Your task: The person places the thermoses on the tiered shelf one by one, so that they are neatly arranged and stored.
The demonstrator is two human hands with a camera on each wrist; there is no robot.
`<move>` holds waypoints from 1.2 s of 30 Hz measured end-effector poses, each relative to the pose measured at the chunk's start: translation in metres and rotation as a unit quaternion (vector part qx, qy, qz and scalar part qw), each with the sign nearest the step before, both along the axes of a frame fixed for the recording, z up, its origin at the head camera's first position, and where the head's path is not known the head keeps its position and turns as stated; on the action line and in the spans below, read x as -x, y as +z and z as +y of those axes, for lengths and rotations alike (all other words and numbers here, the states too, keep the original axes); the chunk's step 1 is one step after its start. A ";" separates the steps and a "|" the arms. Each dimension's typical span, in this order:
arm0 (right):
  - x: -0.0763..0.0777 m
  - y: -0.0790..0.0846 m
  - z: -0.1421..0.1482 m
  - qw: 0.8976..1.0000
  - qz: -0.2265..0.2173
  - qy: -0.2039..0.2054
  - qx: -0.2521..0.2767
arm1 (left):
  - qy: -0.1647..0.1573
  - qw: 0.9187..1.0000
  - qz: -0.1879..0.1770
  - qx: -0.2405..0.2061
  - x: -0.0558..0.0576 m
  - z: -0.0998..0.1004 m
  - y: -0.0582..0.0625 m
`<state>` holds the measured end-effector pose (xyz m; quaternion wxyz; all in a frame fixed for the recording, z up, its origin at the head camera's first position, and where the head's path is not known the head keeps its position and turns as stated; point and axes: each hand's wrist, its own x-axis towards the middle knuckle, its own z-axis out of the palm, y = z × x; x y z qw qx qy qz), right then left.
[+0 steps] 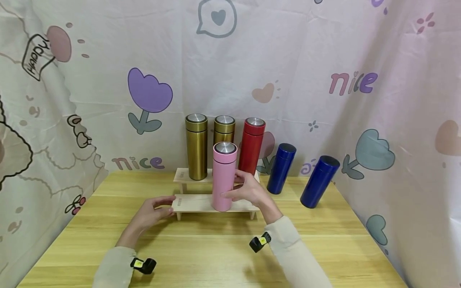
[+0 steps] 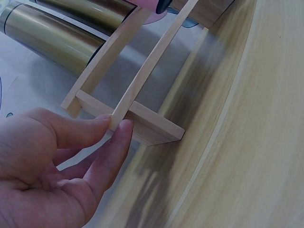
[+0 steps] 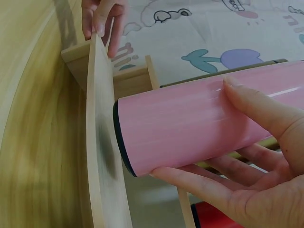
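My right hand (image 1: 248, 189) holds a pink thermos (image 1: 224, 176) upright, thumb on one side and fingers on the other. The base of that thermos is at the lower step of a two-step wooden rack (image 1: 196, 203); whether it touches the board I cannot tell. At the rack's left end, my left hand (image 2: 61, 166) pinches the lower board's corner between thumb and fingers. On the upper step stand a gold thermos (image 1: 196, 150), a second gold thermos (image 1: 224, 127) partly hidden behind the pink one, and a red thermos (image 1: 252, 146).
Two blue thermoses stand on the wooden table to the right of the rack, one nearer it (image 1: 281, 170) and one farther right (image 1: 319, 182). A patterned white curtain (image 1: 288, 52) hangs behind and along both sides of the table.
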<state>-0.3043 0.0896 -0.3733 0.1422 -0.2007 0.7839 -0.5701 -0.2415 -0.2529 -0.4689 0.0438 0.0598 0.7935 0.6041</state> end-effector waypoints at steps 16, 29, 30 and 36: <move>-0.001 -0.004 -0.019 1.000 -0.005 0.000 0.004 | 0.004 1.000 0.003 0.008 -0.002 -0.001 -0.001; -0.003 -0.004 -0.033 1.000 -0.016 0.000 -0.017 | 0.000 1.000 0.003 0.006 -0.002 -0.001 -0.002; -0.003 -0.004 -0.034 1.000 -0.017 -0.001 -0.018 | 0.000 1.000 0.003 0.005 -0.002 -0.001 -0.002; -0.004 -0.004 -0.040 1.000 -0.017 0.002 -0.014 | -0.001 1.000 0.010 0.001 -0.001 -0.001 -0.001</move>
